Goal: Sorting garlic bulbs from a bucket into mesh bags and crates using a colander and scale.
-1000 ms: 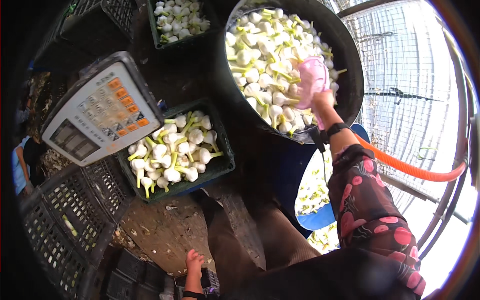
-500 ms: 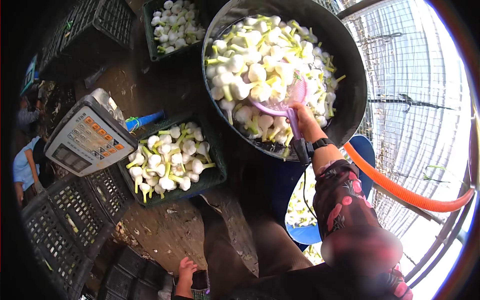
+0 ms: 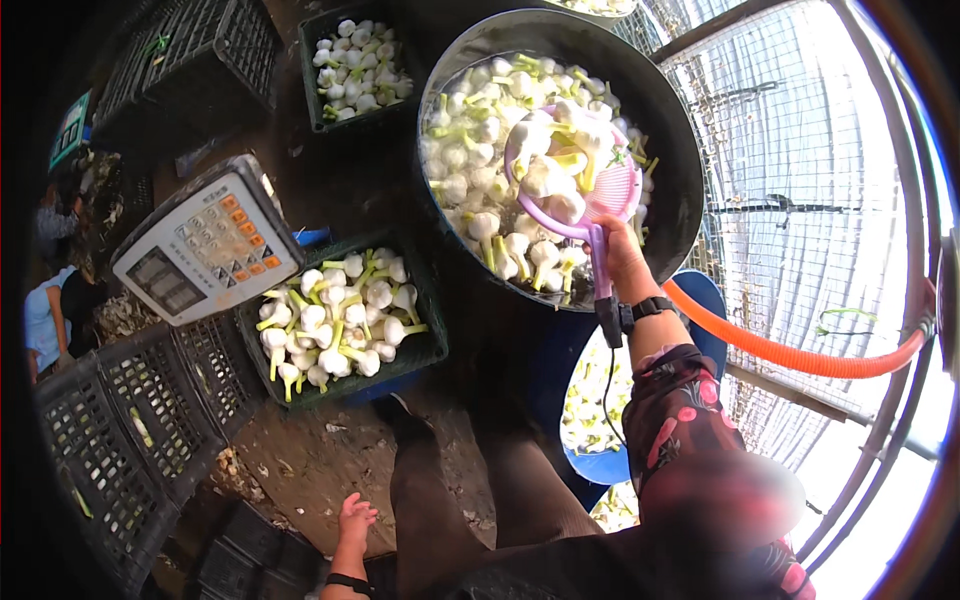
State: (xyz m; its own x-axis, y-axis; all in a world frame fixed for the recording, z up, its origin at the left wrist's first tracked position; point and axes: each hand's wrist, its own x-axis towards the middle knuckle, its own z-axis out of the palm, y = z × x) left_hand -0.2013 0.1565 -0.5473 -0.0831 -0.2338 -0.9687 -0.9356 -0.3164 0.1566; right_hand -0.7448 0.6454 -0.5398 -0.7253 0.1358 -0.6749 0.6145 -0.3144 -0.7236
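Note:
My right hand (image 3: 624, 262) grips the handle of a purple plastic strainer (image 3: 615, 192) over a large round tub (image 3: 672, 150). Several white garlic bulbs (image 3: 550, 178) with green stems fill the strainer. Below it, more garlic (image 3: 470, 150) floats in the tub's water. My left hand (image 3: 356, 520) hangs low beside my legs, its fingers apart and holding nothing. Left of the tub, a dark green crate (image 3: 436, 335) holds garlic bulbs with their stems on. A scale with a keypad and display (image 3: 205, 245) stands at that crate's left.
Another crate of garlic (image 3: 315, 100) sits at the back. Black slatted crates (image 3: 130, 400) line the left side, with a person (image 3: 48, 320) beyond them. An orange hose (image 3: 800, 358) curves from the tub to the right. A blue container of garlic (image 3: 600, 465) stands beside my right arm.
My right hand has lifted the strainer out of the floating garlic, with bulbs heaped in it. My left hand has shifted slightly up and to the left. The view has tilted a little.

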